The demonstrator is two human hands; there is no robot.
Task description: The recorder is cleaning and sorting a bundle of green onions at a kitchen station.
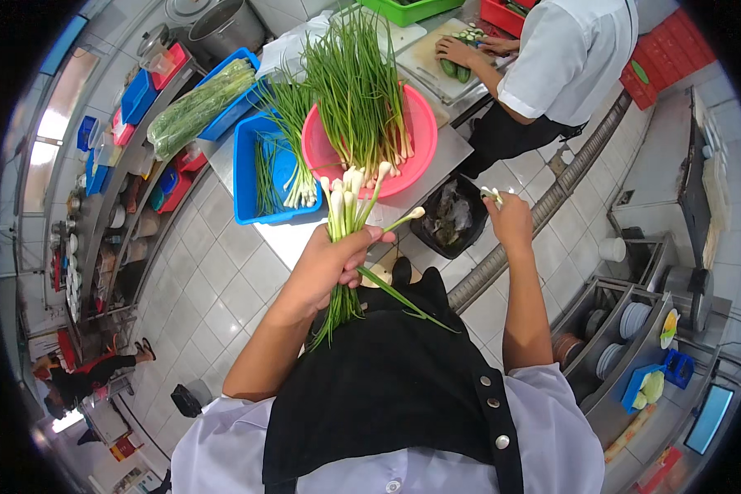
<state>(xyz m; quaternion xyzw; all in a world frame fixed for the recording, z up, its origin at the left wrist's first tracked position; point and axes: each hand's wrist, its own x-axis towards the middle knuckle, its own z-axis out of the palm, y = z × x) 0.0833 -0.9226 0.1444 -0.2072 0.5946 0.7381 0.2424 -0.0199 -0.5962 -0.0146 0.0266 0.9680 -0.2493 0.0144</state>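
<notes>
My left hand (339, 262) grips a bunch of spring onions (346, 197), white bulbs up and green leaves hanging down over my black apron. One stalk slants across the bunch, its bulb pointing right. Off to the right, my right hand (511, 219) pinches small whitish pieces (493, 196), perhaps onion trimmings; their exact kind is unclear. Beyond my left hand stands a pink basin (423, 148) heaped with long spring onions (358, 92). Beside it, a blue plastic tray (247, 179) holds another bundle of spring onions (299, 179) and some loose green leaves.
Below the table edge (451, 151) sits a black bin (421, 230) with scraps and plastic. A co-worker (562, 62) handles cucumbers (454, 71) on a cutting board (423, 52). Bagged greens (204, 105) lie at the left. A floor drain grate (537, 231) runs along the right.
</notes>
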